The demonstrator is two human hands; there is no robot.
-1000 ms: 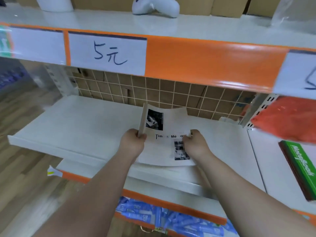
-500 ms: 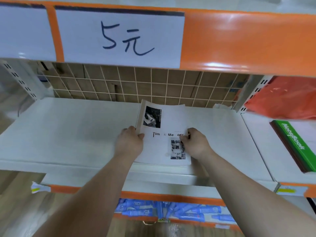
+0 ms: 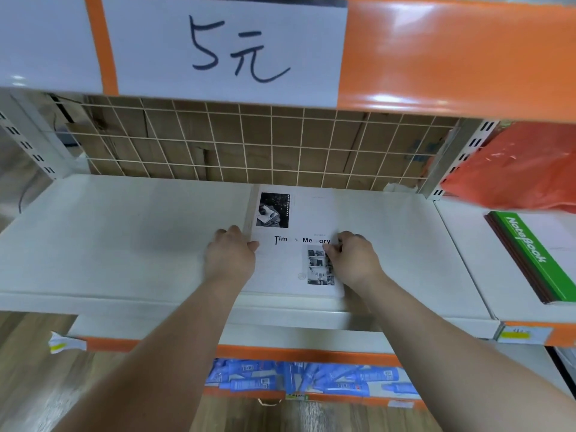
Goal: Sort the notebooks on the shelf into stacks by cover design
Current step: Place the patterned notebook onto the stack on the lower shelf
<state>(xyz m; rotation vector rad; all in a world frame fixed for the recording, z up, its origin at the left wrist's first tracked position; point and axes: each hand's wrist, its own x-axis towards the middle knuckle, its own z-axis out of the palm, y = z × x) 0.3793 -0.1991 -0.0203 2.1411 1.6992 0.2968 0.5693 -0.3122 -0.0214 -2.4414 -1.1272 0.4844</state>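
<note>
Head view, single frame.

White notebook (image 3: 296,263) lies on the white shelf (image 3: 124,244), right of centre. Its near edge is close to the shelf's near lip; its far edge is just short of the wire grid (image 3: 249,145) at the back. The cover reads "Time & Memory", with a dark photo at the far left corner and a strip of small photos toward the near right. The left side shows as a tan band (one thick book or several stacked: cannot tell).

Left hand (image 3: 230,257) is at the notebook's left edge; the thumb lies on the cover and the fingers curl down along the tan side, so it grips that edge. Right hand (image 3: 353,260) is at the right edge, partly over the photo strip; thumb and curled fingers pinch the cover's edge; the fingertips are hidden under the hand. Both forearms reach in from the near side.

Surroundings:
- green notebooks (image 3: 530,257), a stack with "Notebook" in white on the top cover, on the next shelf bay to the right, well apart from the white one;
- orange plastic bag (image 3: 523,169) beyond that stack;
- paper price sign (image 3: 230,48) with handwritten "5元", on the orange front of the shelf above;
- blue packets (image 3: 311,378) on the lower shelf, beneath the arms;
- cardboard behind the grid; wooden floor at near left.
</note>
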